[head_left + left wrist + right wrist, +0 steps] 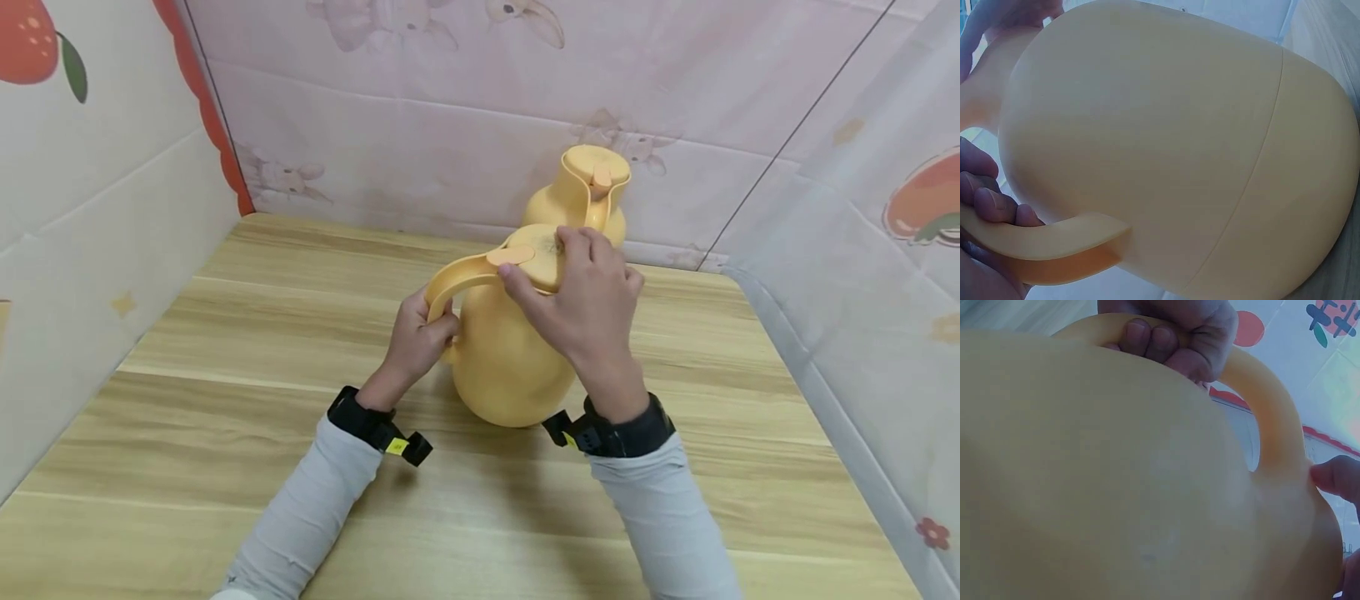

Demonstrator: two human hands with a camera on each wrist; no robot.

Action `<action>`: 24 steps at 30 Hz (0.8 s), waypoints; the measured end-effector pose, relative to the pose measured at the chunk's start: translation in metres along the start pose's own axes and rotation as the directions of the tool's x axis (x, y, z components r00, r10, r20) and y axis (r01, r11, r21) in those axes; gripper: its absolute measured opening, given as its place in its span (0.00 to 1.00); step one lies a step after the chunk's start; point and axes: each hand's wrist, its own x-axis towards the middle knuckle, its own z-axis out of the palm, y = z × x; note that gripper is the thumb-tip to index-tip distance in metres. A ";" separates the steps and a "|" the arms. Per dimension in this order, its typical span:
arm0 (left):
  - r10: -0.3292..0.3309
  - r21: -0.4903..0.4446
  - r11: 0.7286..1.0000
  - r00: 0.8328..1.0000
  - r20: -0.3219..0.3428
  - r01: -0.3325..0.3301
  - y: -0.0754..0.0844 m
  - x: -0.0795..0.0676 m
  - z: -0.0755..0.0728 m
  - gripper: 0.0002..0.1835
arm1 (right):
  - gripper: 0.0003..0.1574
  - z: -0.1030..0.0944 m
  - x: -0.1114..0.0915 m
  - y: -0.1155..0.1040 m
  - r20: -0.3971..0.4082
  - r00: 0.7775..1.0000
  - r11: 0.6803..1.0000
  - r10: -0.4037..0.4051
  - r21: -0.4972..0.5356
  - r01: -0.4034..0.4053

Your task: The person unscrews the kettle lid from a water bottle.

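A yellow thermos jug (513, 358) stands on the wooden table in front of the person. My left hand (416, 333) grips its handle (457, 271), fingers wrapped round the lower part, as the left wrist view shows close up. From above, my right hand (600, 308) holds the round lid (538, 250), with the thumb on the near rim and the fingers over the far right side. Beside that thumb lies the lid's paler orange lever (510, 255). In the right wrist view the jug's body (1116, 475) fills most of the picture, and the right thumb (1338, 478) presses near the handle's top.
Right behind the held jug stands a second yellow jug (596, 171), its lower part hidden. The wooden table (285, 350) reaches back to a pink patterned wall cloth (420, 142). White printed cloths flank it on the left and right.
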 end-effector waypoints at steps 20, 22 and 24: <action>-0.015 0.017 1.000 1.000 0.018 0.015 -0.001 0.001 -0.001 0.07 | 0.51 0.009 0.011 -0.012 -0.042 0.999 0.975 0.019 -0.220 -0.028; -0.011 0.025 1.000 1.000 0.022 0.011 -0.002 0.001 -0.001 0.07 | 0.52 0.010 0.012 -0.011 -0.064 0.998 0.973 -0.006 -0.231 -0.009; -0.004 0.027 1.000 1.000 0.030 0.004 -0.003 0.001 -0.002 0.07 | 0.52 0.011 0.013 -0.011 -0.071 0.997 0.970 -0.023 -0.245 0.005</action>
